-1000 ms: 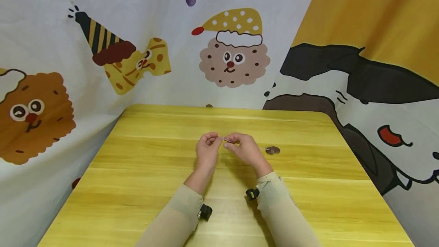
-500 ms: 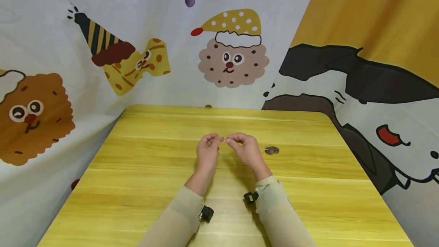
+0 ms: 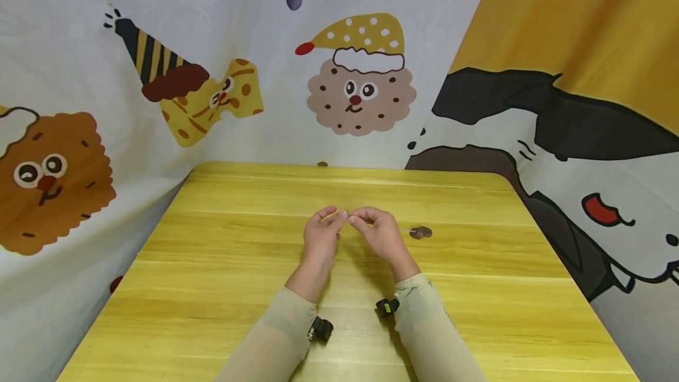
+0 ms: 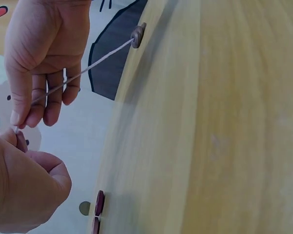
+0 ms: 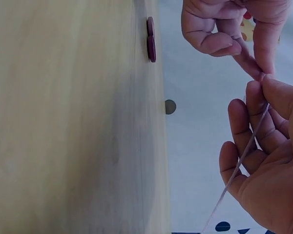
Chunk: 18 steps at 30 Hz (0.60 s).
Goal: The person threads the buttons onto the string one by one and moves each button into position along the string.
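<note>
A pale cord [image 4: 63,84] runs from a small group of brown button-like discs [image 3: 421,232], lying on the table at the right, up to my hands. My right hand [image 3: 379,231] pinches the cord between thumb and forefinger, its other fingers loosely bent. Opposite it, my left hand [image 3: 321,233] pinches a small brown disc [image 4: 22,141], mostly hidden by the fingers. The fingertips of both hands meet above the table, as the right wrist view shows. Below them, more dark red discs [image 5: 151,41] lie on the table, largely hidden behind the left hand in the head view.
The wood-grain table [image 3: 212,287] stretches around the hands. Behind it and at both sides hangs a white cloth [image 3: 254,140] printed with cartoon figures. Small black cameras [image 3: 320,330] sit at the wrists of the light sleeves [image 3: 435,317].
A second ago a short length of cord showed between the hands. The fingertips have since come together, with the right fingers nearer the left thumb. The discs on the right lie still.
</note>
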Motion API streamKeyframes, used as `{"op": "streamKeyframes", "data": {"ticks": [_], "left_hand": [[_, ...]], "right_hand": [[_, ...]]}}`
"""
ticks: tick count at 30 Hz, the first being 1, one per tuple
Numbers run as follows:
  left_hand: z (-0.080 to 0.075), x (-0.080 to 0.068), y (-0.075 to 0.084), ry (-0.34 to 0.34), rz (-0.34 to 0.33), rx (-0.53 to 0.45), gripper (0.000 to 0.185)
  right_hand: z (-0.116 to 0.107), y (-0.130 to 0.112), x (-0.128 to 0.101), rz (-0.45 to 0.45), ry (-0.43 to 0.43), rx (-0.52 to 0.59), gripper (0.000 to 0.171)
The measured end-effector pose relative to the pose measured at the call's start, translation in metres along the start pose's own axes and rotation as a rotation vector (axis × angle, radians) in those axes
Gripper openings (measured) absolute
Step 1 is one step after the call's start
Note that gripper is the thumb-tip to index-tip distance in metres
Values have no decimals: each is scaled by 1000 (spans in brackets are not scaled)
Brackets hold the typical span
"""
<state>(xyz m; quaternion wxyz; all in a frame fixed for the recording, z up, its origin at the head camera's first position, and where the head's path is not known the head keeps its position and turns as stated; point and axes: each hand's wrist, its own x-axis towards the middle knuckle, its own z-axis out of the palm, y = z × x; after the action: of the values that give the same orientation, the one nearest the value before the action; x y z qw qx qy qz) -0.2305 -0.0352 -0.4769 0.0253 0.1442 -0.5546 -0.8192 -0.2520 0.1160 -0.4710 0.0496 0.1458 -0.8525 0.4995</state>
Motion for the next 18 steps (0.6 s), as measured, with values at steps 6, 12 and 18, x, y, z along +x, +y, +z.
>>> {"op": "streamKeyframes", "data": {"ticks": [6,12,18], "left_hand": [[0,1,-2,60,12,-18,37],[2,2,-1,83,55,-39,27],[-4,1,6,59,101,-20,24]], "right_hand": [[1,-1,-1,23,-9,32,15],[2,-2,0,17,-6,33,20],[-1,-1,0,37,-1,59,22]]}}
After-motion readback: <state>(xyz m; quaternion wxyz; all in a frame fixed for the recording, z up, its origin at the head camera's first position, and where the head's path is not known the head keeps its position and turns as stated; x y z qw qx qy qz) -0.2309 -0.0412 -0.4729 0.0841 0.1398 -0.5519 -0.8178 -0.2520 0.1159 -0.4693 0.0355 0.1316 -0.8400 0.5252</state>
